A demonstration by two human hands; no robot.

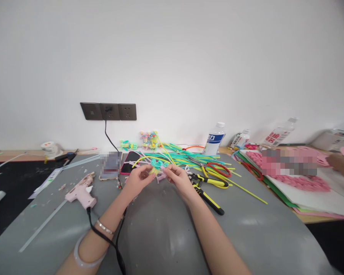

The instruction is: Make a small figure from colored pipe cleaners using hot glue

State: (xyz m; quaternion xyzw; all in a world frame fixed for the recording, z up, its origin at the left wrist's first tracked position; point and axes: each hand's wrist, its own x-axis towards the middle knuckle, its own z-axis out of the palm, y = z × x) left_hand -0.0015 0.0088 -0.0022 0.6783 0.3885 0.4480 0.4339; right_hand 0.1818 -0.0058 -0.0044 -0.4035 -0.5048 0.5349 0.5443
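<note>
A small pipe-cleaner figure, teal on top with pale yellow and lilac below, is held up between both hands above the grey mat. My left hand pinches its yellow lower left side between thumb and fingers. From the other side, my right hand is closed with thumb and fingertips on its lilac right edge. The fingertips hide part of the figure. Just behind the hands lie loose teal and yellow pipe cleaners. Yellow-and-black pliers and red-handled scissors are right of my right hand.
A pink glue gun lies left, its black cord running under my left forearm. Two phones, one being a pink-edged phone, sit behind my left hand. A bottle stands by the wall. Another person's hand is far right.
</note>
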